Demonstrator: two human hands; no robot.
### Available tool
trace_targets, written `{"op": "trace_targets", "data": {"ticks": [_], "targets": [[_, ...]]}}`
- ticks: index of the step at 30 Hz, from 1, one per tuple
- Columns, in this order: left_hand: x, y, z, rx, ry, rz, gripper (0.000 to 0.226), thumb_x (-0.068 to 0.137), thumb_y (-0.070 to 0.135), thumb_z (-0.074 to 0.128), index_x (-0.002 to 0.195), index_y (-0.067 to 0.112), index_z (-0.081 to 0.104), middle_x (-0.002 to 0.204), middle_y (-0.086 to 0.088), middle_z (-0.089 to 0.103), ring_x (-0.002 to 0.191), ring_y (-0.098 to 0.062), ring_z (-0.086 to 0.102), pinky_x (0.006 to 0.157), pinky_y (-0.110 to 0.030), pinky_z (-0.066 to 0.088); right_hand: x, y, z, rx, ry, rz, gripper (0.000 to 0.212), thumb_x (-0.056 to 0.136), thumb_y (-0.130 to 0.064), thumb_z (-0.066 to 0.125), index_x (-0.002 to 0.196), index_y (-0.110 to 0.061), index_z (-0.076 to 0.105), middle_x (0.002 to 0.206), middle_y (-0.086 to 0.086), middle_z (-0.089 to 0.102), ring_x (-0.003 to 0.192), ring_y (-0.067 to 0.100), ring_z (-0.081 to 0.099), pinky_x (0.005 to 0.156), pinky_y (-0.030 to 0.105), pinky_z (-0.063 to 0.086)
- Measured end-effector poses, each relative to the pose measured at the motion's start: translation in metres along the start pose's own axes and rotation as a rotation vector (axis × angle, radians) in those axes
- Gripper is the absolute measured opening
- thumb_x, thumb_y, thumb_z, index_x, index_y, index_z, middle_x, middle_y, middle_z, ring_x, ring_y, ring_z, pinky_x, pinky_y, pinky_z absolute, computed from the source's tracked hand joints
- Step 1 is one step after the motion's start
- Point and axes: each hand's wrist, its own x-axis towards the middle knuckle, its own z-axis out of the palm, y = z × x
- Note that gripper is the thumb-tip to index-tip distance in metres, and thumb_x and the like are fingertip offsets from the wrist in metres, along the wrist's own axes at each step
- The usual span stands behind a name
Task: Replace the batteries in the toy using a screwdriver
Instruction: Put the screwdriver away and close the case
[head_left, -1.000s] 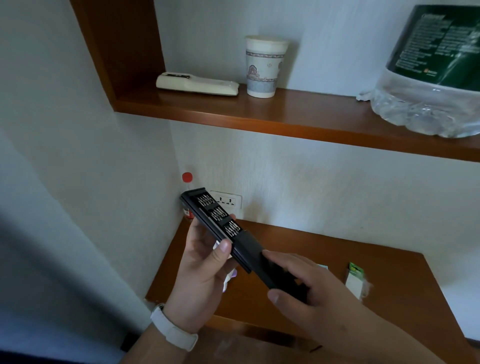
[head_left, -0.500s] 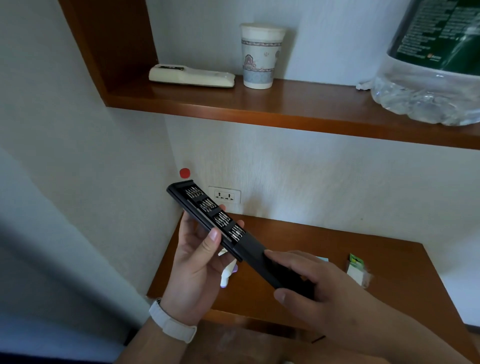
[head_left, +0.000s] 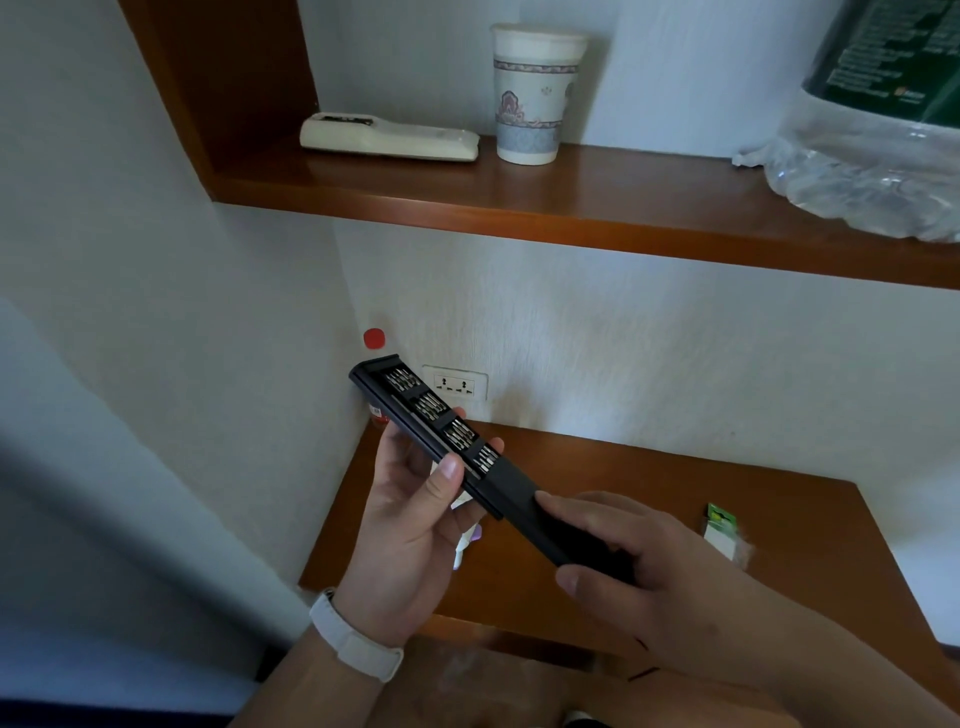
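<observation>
A long black screwdriver kit case is held in the air above the small wooden table. Its inner tray, with rows of metal bits, sticks out of the sleeve toward the upper left. My left hand grips the tray from below, thumb on its edge. My right hand is closed around the black sleeve at the lower right. A small pack with a green label, probably batteries, lies on the table to the right. A white and purple object lies on the table, mostly hidden behind my left hand.
A wooden shelf runs above the table, carrying a white remote, a paper cup and a big clear water bottle. A wall socket and a red-capped bottle sit in the left corner.
The tray has slid further out of the sleeve, so more rows of bits show. Both hands keep their hold; the view has tilted slightly.
</observation>
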Motion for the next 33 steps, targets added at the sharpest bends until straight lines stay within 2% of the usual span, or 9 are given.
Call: {"op": "trace_targets", "data": {"ticks": [9,14,18,20,24,28,30,33], "targets": [[0.008,-0.001,0.003,-0.011,-0.043,-0.035,0.091,0.062,0.031,0.094,0.139,0.02,0.048,0.134,-0.012,0.06,0.122,-0.041,0.059,0.086,-0.049,0.059,0.009,0.005,0.006,-0.027,0.008,-0.001,0.057,0.093,-0.053,0.052,0.143,-0.059,0.025,0.128,-0.035,0.04,0.103,-0.008,0.051,0.076,0.012,0.043],[0.014,0.001,0.003,0.039,-0.07,-0.054,0.093,0.061,0.033,0.094,0.141,0.024,0.046,0.134,-0.014,0.057,0.12,-0.041,0.061,0.079,-0.046,0.059,0.012,0.007,0.009,-0.02,0.009,-0.016,0.057,0.093,-0.055,0.048,0.143,-0.059,0.021,0.131,-0.035,0.038,0.106,-0.008,0.049,0.079,0.012,0.045],[0.011,-0.011,0.01,0.086,-0.125,-0.077,0.08,0.064,0.03,0.092,0.135,0.028,0.053,0.13,-0.02,0.056,0.117,-0.043,0.06,0.079,-0.042,0.059,0.016,0.011,0.005,0.01,0.063,-0.039,0.055,0.096,-0.05,0.05,0.144,-0.057,0.024,0.13,-0.031,0.043,0.104,-0.003,0.053,0.078,0.015,0.047],[0.011,-0.016,0.011,0.081,-0.102,-0.064,0.082,0.063,0.032,0.093,0.135,0.03,0.053,0.131,-0.019,0.056,0.118,-0.042,0.06,0.082,-0.041,0.059,0.018,0.012,0.002,0.016,0.072,-0.044,0.055,0.096,-0.049,0.051,0.145,-0.054,0.027,0.127,-0.03,0.046,0.101,-0.001,0.055,0.077,0.017,0.048],[0.014,-0.018,0.009,0.05,-0.076,-0.031,0.084,0.065,0.034,0.092,0.139,0.031,0.051,0.131,-0.015,0.059,0.119,-0.042,0.059,0.087,-0.041,0.058,0.022,0.014,0.002,0.001,0.061,-0.063,0.056,0.097,-0.047,0.052,0.149,-0.046,0.03,0.125,-0.029,0.047,0.099,0.001,0.056,0.075,0.016,0.047],[0.015,-0.018,0.009,0.039,-0.046,-0.002,0.078,0.067,0.036,0.09,0.135,0.028,0.054,0.128,-0.014,0.061,0.119,-0.044,0.058,0.091,-0.047,0.057,0.022,0.011,0.0,0.017,0.061,-0.054,0.055,0.097,-0.045,0.053,0.147,-0.048,0.032,0.125,-0.028,0.049,0.097,0.001,0.056,0.076,0.019,0.05],[0.016,-0.017,0.01,0.048,-0.037,0.009,0.077,0.066,0.037,0.091,0.133,0.027,0.054,0.125,-0.014,0.061,0.117,-0.043,0.059,0.09,-0.05,0.057,0.022,0.011,-0.001,0.035,0.061,-0.043,0.054,0.097,-0.044,0.053,0.147,-0.048,0.032,0.125,-0.028,0.05,0.096,0.001,0.056,0.077,0.02,0.05],[0.016,-0.018,0.013,0.048,-0.029,0.021,0.078,0.065,0.036,0.092,0.132,0.023,0.054,0.12,-0.015,0.063,0.112,-0.042,0.062,0.084,-0.048,0.059,0.021,0.013,-0.004,0.046,0.065,-0.049,0.054,0.097,-0.043,0.054,0.146,-0.047,0.035,0.122,-0.027,0.052,0.095,0.003,0.057,0.074,0.021,0.049]]}}
